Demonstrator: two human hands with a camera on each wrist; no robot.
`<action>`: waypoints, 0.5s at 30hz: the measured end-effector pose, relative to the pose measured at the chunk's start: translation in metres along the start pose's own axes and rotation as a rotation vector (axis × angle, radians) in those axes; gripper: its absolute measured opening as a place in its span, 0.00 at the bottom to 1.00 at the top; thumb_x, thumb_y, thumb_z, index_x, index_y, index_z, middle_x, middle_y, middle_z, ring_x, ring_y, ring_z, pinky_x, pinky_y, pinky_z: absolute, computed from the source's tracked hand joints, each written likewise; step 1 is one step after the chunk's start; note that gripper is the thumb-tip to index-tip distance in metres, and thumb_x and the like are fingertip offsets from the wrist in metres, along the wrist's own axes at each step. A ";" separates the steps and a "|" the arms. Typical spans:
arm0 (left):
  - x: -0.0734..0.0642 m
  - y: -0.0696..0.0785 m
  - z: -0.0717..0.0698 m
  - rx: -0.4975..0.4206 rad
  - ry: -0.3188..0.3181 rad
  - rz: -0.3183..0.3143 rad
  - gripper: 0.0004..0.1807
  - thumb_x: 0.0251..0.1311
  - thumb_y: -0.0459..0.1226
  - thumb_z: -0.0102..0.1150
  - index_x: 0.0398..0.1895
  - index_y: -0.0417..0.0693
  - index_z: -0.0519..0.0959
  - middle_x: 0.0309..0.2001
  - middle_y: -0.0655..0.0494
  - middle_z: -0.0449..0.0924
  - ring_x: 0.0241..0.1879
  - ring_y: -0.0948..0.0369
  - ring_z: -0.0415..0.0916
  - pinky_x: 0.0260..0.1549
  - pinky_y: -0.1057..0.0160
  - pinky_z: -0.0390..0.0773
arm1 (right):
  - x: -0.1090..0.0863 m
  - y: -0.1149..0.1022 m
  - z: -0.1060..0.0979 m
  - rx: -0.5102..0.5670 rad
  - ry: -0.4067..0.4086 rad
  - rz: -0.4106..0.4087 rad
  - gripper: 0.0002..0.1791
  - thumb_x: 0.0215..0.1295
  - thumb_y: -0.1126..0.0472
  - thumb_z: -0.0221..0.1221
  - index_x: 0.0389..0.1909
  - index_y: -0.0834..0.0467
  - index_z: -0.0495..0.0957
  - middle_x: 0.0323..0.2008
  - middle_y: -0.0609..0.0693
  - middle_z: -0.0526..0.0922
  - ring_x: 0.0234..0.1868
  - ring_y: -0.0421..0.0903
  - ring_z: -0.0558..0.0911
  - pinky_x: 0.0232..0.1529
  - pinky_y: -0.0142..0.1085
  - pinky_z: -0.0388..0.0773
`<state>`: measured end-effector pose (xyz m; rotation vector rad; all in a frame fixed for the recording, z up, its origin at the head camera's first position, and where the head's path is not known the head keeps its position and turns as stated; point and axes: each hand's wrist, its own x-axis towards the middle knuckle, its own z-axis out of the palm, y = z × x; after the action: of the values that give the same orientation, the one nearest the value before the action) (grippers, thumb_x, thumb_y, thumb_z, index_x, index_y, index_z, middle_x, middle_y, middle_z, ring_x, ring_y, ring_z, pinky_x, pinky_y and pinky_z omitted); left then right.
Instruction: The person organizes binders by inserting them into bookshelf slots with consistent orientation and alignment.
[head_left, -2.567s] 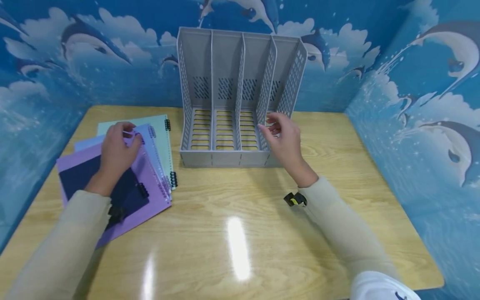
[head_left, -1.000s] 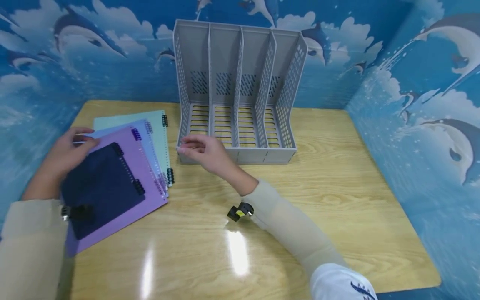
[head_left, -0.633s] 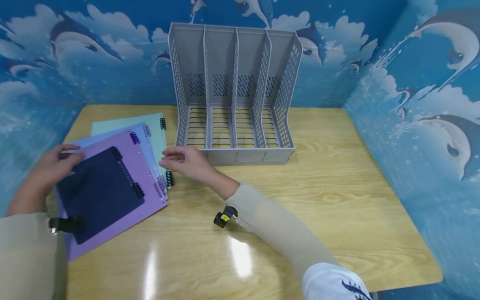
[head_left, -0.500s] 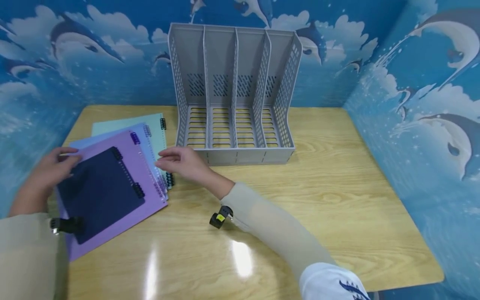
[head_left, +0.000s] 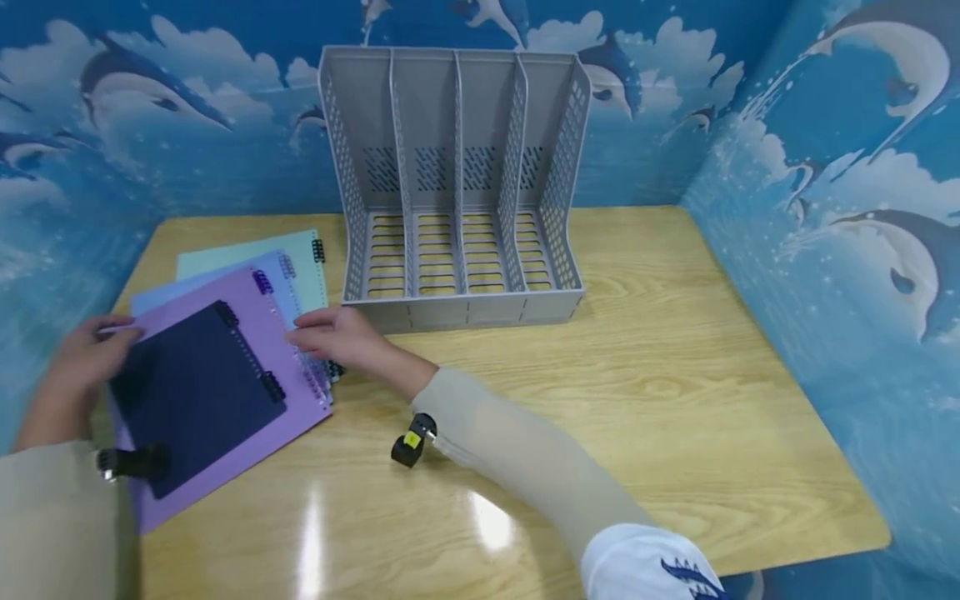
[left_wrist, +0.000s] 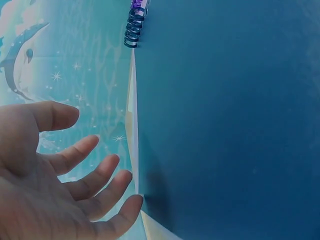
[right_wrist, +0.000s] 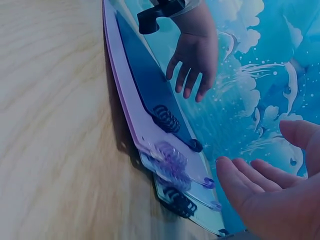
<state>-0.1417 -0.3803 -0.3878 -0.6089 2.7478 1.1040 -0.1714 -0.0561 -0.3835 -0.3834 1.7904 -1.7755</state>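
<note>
A small navy spiral notebook [head_left: 195,392] tops a fanned stack at the table's left. Beneath it lie a purple spiral notebook [head_left: 303,404], a light blue one [head_left: 161,293] and a pale green one [head_left: 247,250]. My left hand [head_left: 82,358] hovers by the left side of the navy notebook, fingers loosely bent and holding nothing. In the left wrist view, its fingertips come close to the navy edge. My right hand [head_left: 337,337] is over the stack's right, coil-bound edge, fingers loosely extended. The right wrist view shows no object between its fingers [right_wrist: 250,175].
A grey file rack [head_left: 495,308] with several upright slots stands at the back middle of the wooden table [head_left: 675,375]. Dolphin-patterned walls [head_left: 247,150] border the back and sides. Each wrist carries a small black camera [head_left: 408,446].
My right hand has moved left from the rack's right slot to the notebook stack. My left hand has drawn back from the purple coil to the stack's left side. The notebooks stay stacked.
</note>
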 end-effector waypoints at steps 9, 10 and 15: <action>0.033 -0.051 -0.001 0.051 0.068 -0.051 0.39 0.71 0.52 0.36 0.72 0.29 0.50 0.65 0.24 0.54 0.51 0.37 0.63 0.37 0.49 0.73 | 0.008 0.003 0.015 0.108 -0.022 0.137 0.24 0.67 0.62 0.61 0.62 0.65 0.72 0.50 0.58 0.83 0.49 0.49 0.84 0.47 0.33 0.82; 0.032 -0.051 -0.002 0.061 0.067 -0.063 0.39 0.71 0.52 0.36 0.73 0.30 0.50 0.65 0.25 0.54 0.48 0.39 0.63 0.34 0.54 0.74 | 0.008 0.004 0.017 0.116 -0.027 0.147 0.24 0.67 0.62 0.61 0.62 0.65 0.72 0.51 0.58 0.82 0.50 0.50 0.84 0.47 0.33 0.82; 0.015 -0.041 -0.006 0.002 0.034 -0.094 0.37 0.71 0.49 0.37 0.71 0.28 0.50 0.63 0.22 0.52 0.45 0.39 0.64 0.22 0.65 0.72 | 0.007 0.008 0.021 0.118 -0.024 0.191 0.25 0.67 0.62 0.61 0.63 0.65 0.72 0.49 0.58 0.83 0.50 0.50 0.83 0.47 0.34 0.82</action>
<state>-0.1388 -0.4158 -0.4134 -0.7548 2.7175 1.0795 -0.1633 -0.0767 -0.3921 -0.1790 1.6379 -1.7238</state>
